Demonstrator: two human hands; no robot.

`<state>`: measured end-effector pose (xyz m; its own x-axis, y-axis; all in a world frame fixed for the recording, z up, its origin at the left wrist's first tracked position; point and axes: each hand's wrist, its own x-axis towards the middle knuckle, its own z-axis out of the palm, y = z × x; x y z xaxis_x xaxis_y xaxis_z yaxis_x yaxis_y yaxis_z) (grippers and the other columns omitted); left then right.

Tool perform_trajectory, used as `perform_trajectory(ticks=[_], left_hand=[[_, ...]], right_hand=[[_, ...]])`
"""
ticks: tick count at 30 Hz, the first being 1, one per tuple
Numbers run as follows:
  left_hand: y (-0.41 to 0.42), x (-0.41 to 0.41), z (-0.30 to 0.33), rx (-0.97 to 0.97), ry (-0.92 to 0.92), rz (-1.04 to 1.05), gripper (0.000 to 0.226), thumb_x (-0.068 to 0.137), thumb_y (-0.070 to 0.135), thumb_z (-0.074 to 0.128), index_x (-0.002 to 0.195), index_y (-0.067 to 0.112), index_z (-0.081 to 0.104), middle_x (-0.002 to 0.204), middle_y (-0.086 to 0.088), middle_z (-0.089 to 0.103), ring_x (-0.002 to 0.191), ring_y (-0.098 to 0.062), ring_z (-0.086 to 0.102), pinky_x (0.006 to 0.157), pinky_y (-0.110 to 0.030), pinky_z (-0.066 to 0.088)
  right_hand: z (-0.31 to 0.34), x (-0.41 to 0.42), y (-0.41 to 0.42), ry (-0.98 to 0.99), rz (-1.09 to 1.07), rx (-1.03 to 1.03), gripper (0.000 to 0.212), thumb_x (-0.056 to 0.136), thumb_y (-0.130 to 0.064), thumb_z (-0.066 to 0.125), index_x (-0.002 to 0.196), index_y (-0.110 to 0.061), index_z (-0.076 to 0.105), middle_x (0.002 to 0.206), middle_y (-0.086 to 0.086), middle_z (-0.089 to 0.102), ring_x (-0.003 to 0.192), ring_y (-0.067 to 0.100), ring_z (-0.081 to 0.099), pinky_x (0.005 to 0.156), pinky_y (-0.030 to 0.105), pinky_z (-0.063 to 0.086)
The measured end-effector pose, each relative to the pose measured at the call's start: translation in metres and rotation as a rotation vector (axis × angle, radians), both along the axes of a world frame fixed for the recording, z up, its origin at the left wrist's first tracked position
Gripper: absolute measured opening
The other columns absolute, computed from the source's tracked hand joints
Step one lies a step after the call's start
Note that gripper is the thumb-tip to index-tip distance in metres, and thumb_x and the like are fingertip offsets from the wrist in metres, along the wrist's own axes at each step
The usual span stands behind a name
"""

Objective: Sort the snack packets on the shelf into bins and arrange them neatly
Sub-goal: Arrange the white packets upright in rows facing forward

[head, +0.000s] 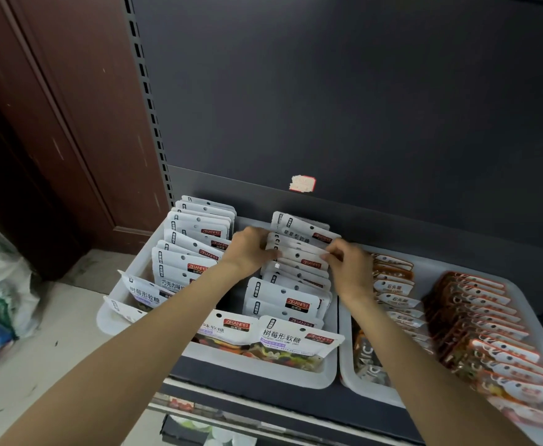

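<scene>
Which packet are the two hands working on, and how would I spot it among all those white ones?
Start at the left white bin, which holds two rows of upright white packets. In its right-hand row, towards the back, the left hand and right hand pinch the top corners of one packet. It alone is held at both ends; its neighbours stand untouched.

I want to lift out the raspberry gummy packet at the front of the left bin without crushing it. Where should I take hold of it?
Pinch the flat white header of the raspberry gummy packet, coming from above and the front. It leans forward over the left bin's front wall, so its top strip stands free, while the filled lower part sits wedged behind the rim beside another packet.
</scene>
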<state>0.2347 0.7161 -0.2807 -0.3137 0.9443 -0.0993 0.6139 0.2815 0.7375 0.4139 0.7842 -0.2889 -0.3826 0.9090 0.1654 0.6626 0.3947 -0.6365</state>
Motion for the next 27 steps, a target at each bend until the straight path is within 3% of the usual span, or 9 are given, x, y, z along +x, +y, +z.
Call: perform_trajectory(ticks=[3,6,9,13,18,21,24,27], left_hand=[[-0.01,-0.006,-0.002,-0.011,-0.045,0.023,0.042,0.083,0.018,0.072,0.122,0.011,0.058,0.104,-0.007,0.069,0.096,-0.019,0.064,0.088,-0.028,0.05],[-0.015,-0.007,-0.008,-0.075,-0.092,0.012,0.024,0.088,0.02,0.066,0.109,0.008,0.063,0.098,-0.009,0.07,0.089,-0.021,0.066,0.088,-0.035,0.053],[-0.013,-0.006,-0.008,-0.077,-0.103,0.02,0.02,0.094,0.019,0.057,0.107,0.005,0.066,0.101,-0.012,0.07,0.092,-0.025,0.066,0.091,-0.037,0.052],[-0.014,-0.004,-0.009,-0.061,-0.032,0.023,0.021,0.09,0.013,0.062,0.109,0.008,0.066,0.105,-0.009,0.07,0.096,-0.022,0.065,0.088,-0.028,0.049],[-0.008,0.002,-0.007,0.038,-0.012,0.169,0.012,0.086,0.013,0.069,0.094,0.003,0.069,0.092,-0.008,0.068,0.081,-0.017,0.06,0.079,-0.025,0.048],[-0.004,0.003,-0.003,0.14,-0.083,0.233,0.012,0.086,0.011,0.069,0.095,0.003,0.07,0.092,-0.01,0.07,0.078,-0.019,0.063,0.08,-0.031,0.055],[-0.006,-0.002,-0.005,0.06,-0.186,0.186,0.022,0.089,0.012,0.065,0.11,0.005,0.067,0.1,-0.006,0.069,0.09,-0.022,0.066,0.088,-0.035,0.054],[-0.002,-0.003,-0.004,-0.083,-0.179,0.198,0.029,0.097,0.023,0.049,0.114,0.006,0.065,0.108,-0.01,0.066,0.099,-0.027,0.06,0.091,-0.033,0.046]], right_hand=[[-0.009,0.004,-0.012,0.028,0.007,0.004,0.009,0.091,-0.017,0.06,0.096,-0.009,0.063,0.095,0.004,0.067,0.085,0.016,0.061,0.065,0.009,0.038],[-0.003,0.008,-0.009,-0.015,0.028,-0.194,0.033,0.096,-0.022,0.054,0.126,-0.01,0.054,0.123,0.008,0.061,0.113,0.022,0.057,0.089,0.023,0.041],[0.005,0.01,-0.005,-0.05,0.073,-0.264,0.044,0.097,-0.022,0.052,0.138,-0.01,0.044,0.133,0.009,0.055,0.123,0.022,0.052,0.094,0.024,0.038],[0.004,0.009,-0.005,-0.033,0.014,-0.252,0.034,0.092,-0.016,0.06,0.124,-0.006,0.054,0.12,0.009,0.062,0.109,0.019,0.058,0.081,0.019,0.038],[0.0,0.004,-0.005,-0.044,-0.022,-0.157,0.011,0.086,-0.016,0.067,0.09,-0.008,0.062,0.088,0.004,0.064,0.078,0.014,0.056,0.061,0.015,0.036],[-0.001,0.005,-0.013,0.029,-0.076,0.007,0.021,0.087,-0.016,0.065,0.072,-0.015,0.051,0.07,-0.001,0.053,0.06,0.009,0.045,0.056,0.016,0.032],[-0.007,0.007,-0.018,0.036,-0.051,-0.035,0.019,0.088,-0.015,0.064,0.075,-0.017,0.051,0.075,0.001,0.056,0.062,0.008,0.048,0.056,0.016,0.033],[-0.006,0.009,-0.013,0.043,-0.04,-0.235,0.011,0.089,-0.012,0.063,0.098,-0.011,0.058,0.098,0.005,0.064,0.088,0.017,0.06,0.071,0.019,0.043]])
